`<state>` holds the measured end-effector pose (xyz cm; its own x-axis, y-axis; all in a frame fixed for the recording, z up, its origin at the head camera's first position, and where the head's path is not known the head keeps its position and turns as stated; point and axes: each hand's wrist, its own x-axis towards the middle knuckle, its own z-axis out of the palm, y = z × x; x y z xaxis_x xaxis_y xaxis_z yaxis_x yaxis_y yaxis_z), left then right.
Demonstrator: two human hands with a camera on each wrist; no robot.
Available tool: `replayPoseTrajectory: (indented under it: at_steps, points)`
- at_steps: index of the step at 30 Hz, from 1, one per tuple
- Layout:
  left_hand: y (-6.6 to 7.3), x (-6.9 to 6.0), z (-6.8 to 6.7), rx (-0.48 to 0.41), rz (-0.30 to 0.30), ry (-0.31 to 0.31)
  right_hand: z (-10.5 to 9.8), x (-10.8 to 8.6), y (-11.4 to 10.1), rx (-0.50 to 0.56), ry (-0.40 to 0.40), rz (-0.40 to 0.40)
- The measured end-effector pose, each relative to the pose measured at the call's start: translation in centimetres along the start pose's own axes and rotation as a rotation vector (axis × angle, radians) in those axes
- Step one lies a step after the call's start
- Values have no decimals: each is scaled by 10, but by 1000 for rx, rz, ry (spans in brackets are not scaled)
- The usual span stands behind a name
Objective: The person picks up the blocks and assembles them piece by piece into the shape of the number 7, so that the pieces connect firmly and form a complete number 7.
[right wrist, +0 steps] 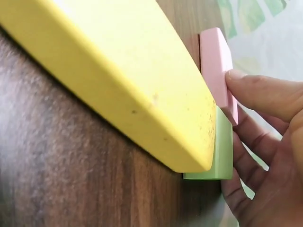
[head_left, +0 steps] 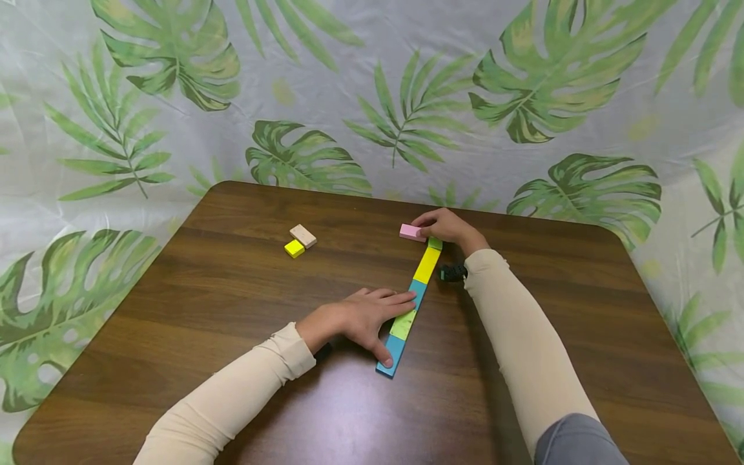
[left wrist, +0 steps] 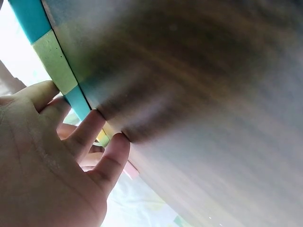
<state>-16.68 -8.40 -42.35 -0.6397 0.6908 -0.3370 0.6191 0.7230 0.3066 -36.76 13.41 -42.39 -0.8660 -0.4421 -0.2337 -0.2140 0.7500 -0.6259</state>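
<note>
A slanting row of flat wooden blocks lies on the table: a blue block [head_left: 396,347] nearest, then a speckled light green block [head_left: 402,327], another blue block [head_left: 419,288], a yellow block [head_left: 427,265] and a small green block [right wrist: 224,153] at the far end. My left hand [head_left: 367,318] rests with spread fingers along the row's left side, thumb on the nearest blue block. My right hand [head_left: 446,228] pinches a pink block [head_left: 410,232] beside the green one. In the right wrist view the thumb [right wrist: 255,90] lies against the pink block; the fingers are behind it.
To the left on the brown table [head_left: 232,290], a plain wooden block [head_left: 303,236] touches a small yellow block [head_left: 294,248]. A leaf-patterned sheet [head_left: 407,116] hangs behind the table's far edge. Dark wrist devices sit under both wrists.
</note>
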Motion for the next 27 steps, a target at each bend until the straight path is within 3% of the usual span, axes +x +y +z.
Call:
replayPoseTrajectory:
  at_steps: [27]
  points:
    - [1, -1, 0, -4, -2, -6, 5, -9, 5, 50, -27, -17]
